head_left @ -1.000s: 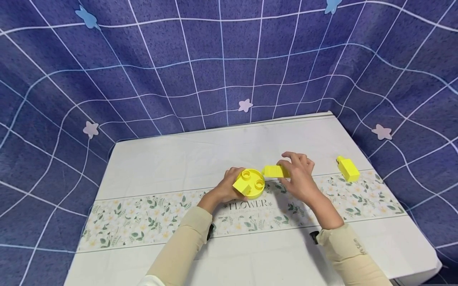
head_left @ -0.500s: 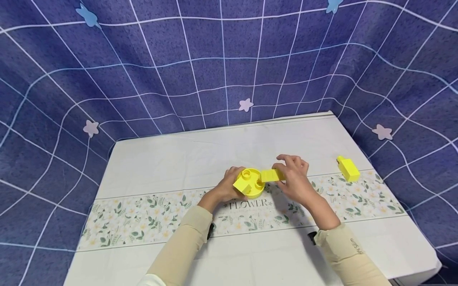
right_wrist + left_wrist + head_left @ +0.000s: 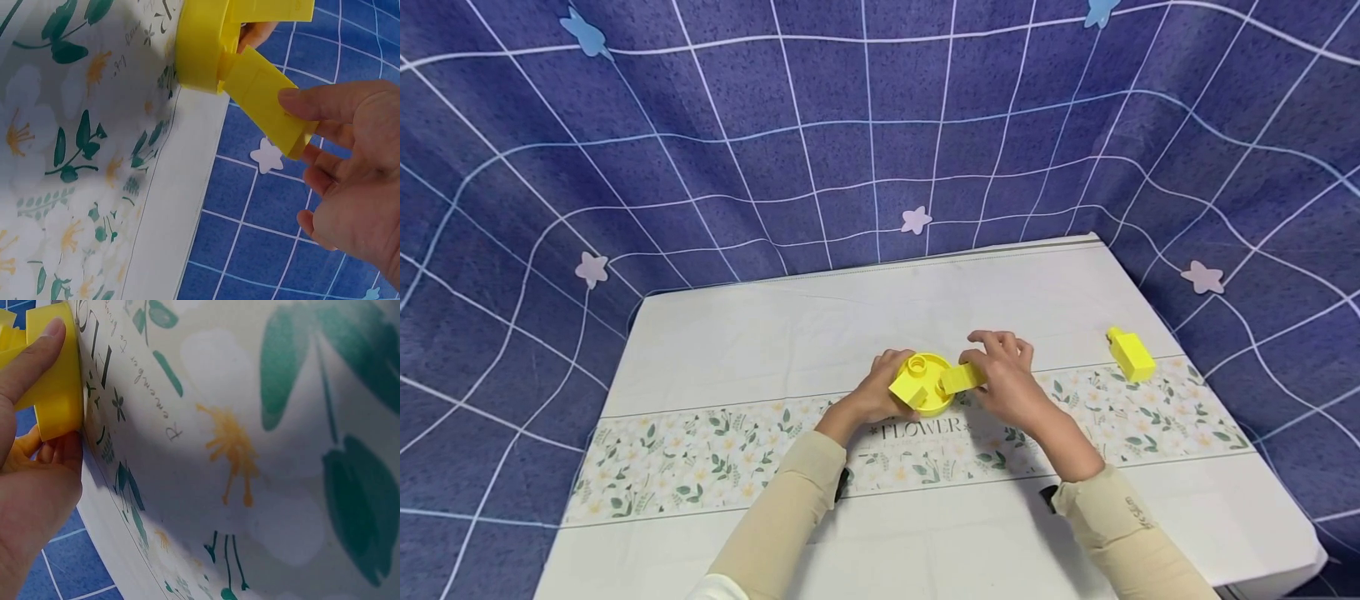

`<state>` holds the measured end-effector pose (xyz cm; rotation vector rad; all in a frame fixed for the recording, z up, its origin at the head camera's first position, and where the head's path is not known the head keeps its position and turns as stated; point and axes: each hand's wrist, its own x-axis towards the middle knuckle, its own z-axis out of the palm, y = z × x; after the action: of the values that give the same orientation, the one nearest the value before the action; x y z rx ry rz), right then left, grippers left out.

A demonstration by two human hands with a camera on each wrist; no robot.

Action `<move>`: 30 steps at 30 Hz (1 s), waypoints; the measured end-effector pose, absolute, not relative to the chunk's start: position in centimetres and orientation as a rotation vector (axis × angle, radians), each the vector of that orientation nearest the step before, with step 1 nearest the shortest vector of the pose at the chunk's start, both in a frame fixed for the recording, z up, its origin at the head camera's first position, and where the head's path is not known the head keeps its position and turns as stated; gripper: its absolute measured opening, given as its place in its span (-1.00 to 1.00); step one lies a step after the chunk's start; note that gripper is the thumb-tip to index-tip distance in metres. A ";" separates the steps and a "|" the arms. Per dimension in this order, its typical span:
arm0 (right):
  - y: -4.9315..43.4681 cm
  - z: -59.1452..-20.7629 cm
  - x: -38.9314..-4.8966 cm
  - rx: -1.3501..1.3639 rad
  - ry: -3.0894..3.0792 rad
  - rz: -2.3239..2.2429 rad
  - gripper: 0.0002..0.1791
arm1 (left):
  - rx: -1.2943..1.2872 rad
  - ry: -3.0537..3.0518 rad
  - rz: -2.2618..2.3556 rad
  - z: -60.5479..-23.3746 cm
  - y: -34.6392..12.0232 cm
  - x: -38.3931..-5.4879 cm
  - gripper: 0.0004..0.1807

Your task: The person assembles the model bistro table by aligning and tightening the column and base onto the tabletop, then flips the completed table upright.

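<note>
A yellow round base (image 3: 934,407) with raised ring sockets lies flat near the table's middle. My left hand (image 3: 877,393) grips its left side, the thumb laid over the rim (image 3: 59,403) in the left wrist view. Out of the base, close to that hand, sticks one yellow block (image 3: 907,389). My right hand (image 3: 1009,385) pinches a second yellow block (image 3: 964,378) between thumb and fingers. That block slants in the right wrist view, its narrow peg end (image 3: 230,61) at the base's right-hand socket. Another socket (image 3: 917,364), at the back of the base, shows an unfilled ring.
A third yellow block (image 3: 1132,356) with a round peg lies at the table's right side. The white tablecloth (image 3: 760,333) has a floral band across it. Blue gridded curtain (image 3: 820,150) hangs behind and at both sides.
My right hand has moved left and slightly nearer with its block, bringing the block from beside the base to over its right-hand socket, now tilted. Left hand and base stay put.
</note>
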<state>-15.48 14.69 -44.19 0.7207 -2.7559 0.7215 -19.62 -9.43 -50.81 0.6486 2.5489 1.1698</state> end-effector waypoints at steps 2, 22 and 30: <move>14.5 -44.1 -15.5 0.729 -2.760 0.728 -0.62 | 0.650 2.550 1.168 -50.8 -9.4 -19.7 0.11; 12.3 -46.5 -17.1 0.601 -2.686 0.834 -0.62 | 0.600 2.561 1.111 -50.5 -9.4 -19.7 0.09; 12.9 -47.3 -16.4 0.589 -2.737 1.031 -0.41 | 0.586 2.554 1.114 -50.6 -9.5 -19.5 0.15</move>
<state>-16.40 12.86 -47.25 0.5885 -2.7368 1.0312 -19.48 -9.46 -50.57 0.5861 2.5541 1.1138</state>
